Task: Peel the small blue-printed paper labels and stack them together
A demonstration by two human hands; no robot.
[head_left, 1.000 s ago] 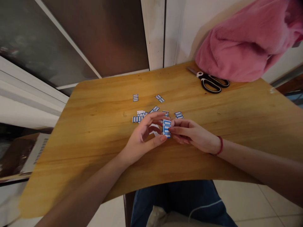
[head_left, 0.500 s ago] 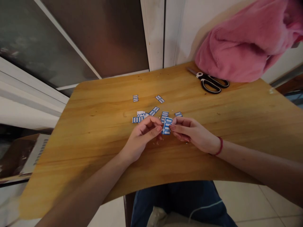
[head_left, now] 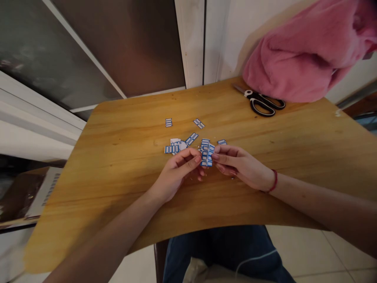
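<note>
Between my two hands is a small piece of white labels with blue borders [head_left: 207,155], raised over the table. My left hand [head_left: 184,167] pinches its left edge between thumb and fingers. The right edge is gripped the same way by my right hand [head_left: 234,162], which has a red band at the wrist. A crease or gap runs down the middle of the piece; I cannot tell whether it is folded or parted. Just beyond my left fingers lies a pile of similar label pieces [head_left: 173,148]. Another label piece [head_left: 221,142] sits past my right fingers, partly hidden.
Two label pieces lie farther back, one on the left [head_left: 168,122] and one on the right [head_left: 199,123]. Black-handled scissors [head_left: 263,104] rest near the back edge beside a pink plush cloth [head_left: 294,63]. The wooden table [head_left: 118,177] ends at the wall and a dark panelled door [head_left: 123,43].
The held label piece now shows a line down its middle and two columns of labels, where it showed one wider face. My hands have barely shifted.
</note>
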